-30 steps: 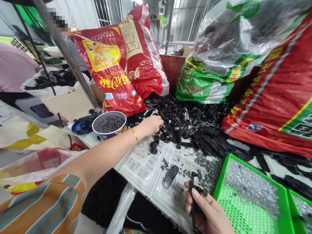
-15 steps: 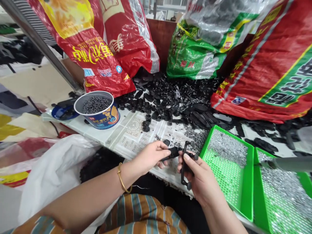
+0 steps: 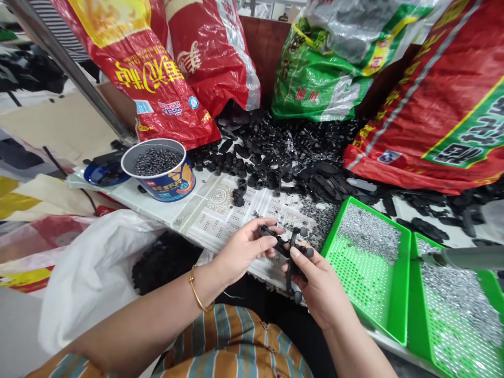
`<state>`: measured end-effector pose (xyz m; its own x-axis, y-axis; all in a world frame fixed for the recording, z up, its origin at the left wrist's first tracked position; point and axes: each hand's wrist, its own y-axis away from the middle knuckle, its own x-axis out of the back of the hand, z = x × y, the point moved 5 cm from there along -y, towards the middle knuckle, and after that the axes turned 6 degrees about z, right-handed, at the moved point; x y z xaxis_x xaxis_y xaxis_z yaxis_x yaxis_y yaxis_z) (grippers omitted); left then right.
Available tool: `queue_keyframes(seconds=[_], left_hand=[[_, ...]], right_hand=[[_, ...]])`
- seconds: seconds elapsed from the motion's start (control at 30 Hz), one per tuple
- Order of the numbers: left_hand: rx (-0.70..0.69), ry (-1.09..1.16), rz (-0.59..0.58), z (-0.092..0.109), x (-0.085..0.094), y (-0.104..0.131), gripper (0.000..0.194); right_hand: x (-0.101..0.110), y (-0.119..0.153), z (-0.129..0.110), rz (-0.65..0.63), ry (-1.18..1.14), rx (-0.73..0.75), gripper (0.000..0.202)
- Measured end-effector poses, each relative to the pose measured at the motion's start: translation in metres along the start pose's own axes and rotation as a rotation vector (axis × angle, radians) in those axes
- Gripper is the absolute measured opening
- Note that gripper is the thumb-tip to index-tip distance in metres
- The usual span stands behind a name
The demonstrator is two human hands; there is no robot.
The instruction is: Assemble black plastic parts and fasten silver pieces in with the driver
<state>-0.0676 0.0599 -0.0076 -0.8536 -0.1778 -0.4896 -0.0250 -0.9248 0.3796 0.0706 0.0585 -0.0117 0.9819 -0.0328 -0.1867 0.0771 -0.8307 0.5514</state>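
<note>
Above the front edge of the table, my left hand (image 3: 249, 247) pinches a slim black plastic piece (image 3: 279, 244) between thumb and fingers. My right hand (image 3: 315, 270) grips a black plastic bracket (image 3: 292, 273) whose arms end in round knobs. The slim piece meets the bracket near its middle; whether they are locked together I cannot tell, as my fingers cover part of the joint. Behind my hands lies a heap of loose black plastic parts (image 3: 275, 152).
Right of my hands sit a green perforated tray (image 3: 364, 294) and a second green tray (image 3: 459, 325), both with small silvery pieces. A blue tub (image 3: 169, 185) of small dark bits stands left. Behind stand a red sack (image 3: 417, 105) and a green sack (image 3: 315, 84).
The slim black piece has turned and now lies against the bracket, where before a small gap or just its tip showed. The bracket has shifted slightly left with my right hand.
</note>
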Motion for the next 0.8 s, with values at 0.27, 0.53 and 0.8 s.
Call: queue_keyframes(seconds=[0.27,0.53,0.8], left_hand=[[0.099,0.010,-0.008,-0.011,0.009,-0.004,0.031],[0.192,0.109,-0.100,-0.027,0.003,-0.002,0.033],[0.196,0.075,-0.084,-0.025,0.003,-0.002,0.036]], right_hand=[[0.003,0.001,-0.008,-0.029,0.050,-0.021,0.026],[-0.010,-0.004,-0.008,-0.161,0.022,-0.102,0.023],[-0.010,-0.011,-0.003,-0.194,0.070,-0.128,0.019]])
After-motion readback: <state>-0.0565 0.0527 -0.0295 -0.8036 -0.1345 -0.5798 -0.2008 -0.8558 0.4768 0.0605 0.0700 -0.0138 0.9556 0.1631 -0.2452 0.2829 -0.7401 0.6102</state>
